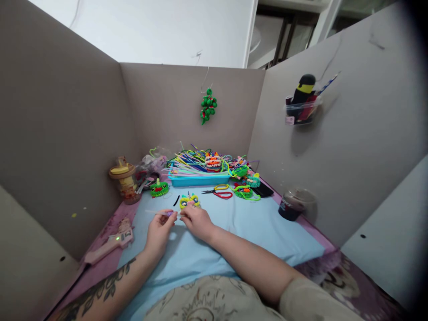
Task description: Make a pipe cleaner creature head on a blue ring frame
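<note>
Between both hands runs a thin pale pipe cleaner with a purple part near my fingers. My left hand is closed on it, thumb and fingers pinched together. My right hand pinches its other end, close to the left fingertips. Just beyond the hands lies a yellow fuzzy pipe-cleaner figure with big blue-ringed eyes, partly hidden by my right hand. Beside it is a short black strip. Red-and-yellow-handled scissors rest a little farther off, blades pointing left.
A blue tray full of colourful pipe cleaners stands at the back. Green figures lie on both sides. A pink glue gun, its light green, sits left. A lidded cup, dark jar and black phone line the edges.
</note>
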{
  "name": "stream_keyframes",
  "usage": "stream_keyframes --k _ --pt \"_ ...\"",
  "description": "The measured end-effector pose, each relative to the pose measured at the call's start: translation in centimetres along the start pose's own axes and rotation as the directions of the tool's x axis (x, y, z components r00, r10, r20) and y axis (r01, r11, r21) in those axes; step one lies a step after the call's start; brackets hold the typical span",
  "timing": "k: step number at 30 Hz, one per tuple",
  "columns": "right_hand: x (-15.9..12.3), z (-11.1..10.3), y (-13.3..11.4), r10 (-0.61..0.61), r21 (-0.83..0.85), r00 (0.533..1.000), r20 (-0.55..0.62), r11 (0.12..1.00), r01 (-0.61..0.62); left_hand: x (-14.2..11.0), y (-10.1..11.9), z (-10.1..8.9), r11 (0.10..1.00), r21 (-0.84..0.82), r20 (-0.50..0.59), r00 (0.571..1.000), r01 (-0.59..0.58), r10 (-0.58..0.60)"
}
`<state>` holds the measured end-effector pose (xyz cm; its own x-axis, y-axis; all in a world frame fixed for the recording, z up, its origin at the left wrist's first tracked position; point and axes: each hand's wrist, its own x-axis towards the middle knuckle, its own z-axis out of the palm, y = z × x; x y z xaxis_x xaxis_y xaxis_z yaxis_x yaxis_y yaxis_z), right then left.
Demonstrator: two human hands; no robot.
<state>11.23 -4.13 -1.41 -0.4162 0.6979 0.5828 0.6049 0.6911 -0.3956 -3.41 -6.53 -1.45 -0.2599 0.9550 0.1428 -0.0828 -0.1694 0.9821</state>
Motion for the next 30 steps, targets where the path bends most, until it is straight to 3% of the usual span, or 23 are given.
stream_keyframes --k 5,9,15,17,19,22,25,26,28,30 --pt "0.5 -1.2 -0.2 -0.002 -0.065 1.0 0.002 0.998 0.002 0.3 0.6 0.1 0.975 -0.158 -0.05 0.985 0.154 -0.163" --pt "0.5 -2.4 0.4 0.018 -0.099 1.0 0.002 0.995 -0.018 0.8 0.9 -0.1 0.944 -0.272 -0.105 0.969 0.19 -0.225" --pt "0.2 -6.1 4.9 0.06 -0.065 0.992 -0.11 0.996 -0.067 1.6 1.2 -0.9 0.913 -0.372 -0.13 0.964 0.17 -0.233" --pt "-0.1 -7.7 7.1 0.176 -0.075 0.956 -0.235 0.977 -0.199 1.6 1.1 -1.0 0.918 -0.363 -0.131 0.967 0.159 -0.22" --pt "-0.4 -8.9 9.2 0.341 -0.101 0.884 -0.32 0.916 -0.389 1.4 1.0 -0.9 0.931 -0.323 -0.098 0.973 0.169 -0.211" --pt "-0.7 -9.8 11.3 0.579 -0.197 0.777 -0.247 0.755 -0.626 0.8 0.8 -0.6 0.96 -0.216 0.001 0.983 0.178 -0.182" --pt "-0.7 -9.5 11.7 0.669 -0.267 0.727 -0.152 0.681 -0.682 0.3 0.6 -0.5 0.986 -0.105 0.079 0.989 0.131 -0.123" --pt "-0.6 -9.2 11.4 0.649 -0.266 0.744 -0.16 0.697 -0.665 0.2 0.5 -0.5 0.993 -0.067 0.091 0.991 0.102 -0.095" --pt "-0.4 -8.3 10.0 0.533 -0.224 0.821 -0.205 0.791 -0.569 0.0 0.5 -0.4 0.999 0.004 0.1 0.994 0.04 -0.041" --pt "-0.3 -7.1 7.9 0.332 -0.12 0.914 -0.234 0.923 -0.366 -0.3 0.6 -0.2 0.999 0.043 0.112 0.994 0.006 -0.01"
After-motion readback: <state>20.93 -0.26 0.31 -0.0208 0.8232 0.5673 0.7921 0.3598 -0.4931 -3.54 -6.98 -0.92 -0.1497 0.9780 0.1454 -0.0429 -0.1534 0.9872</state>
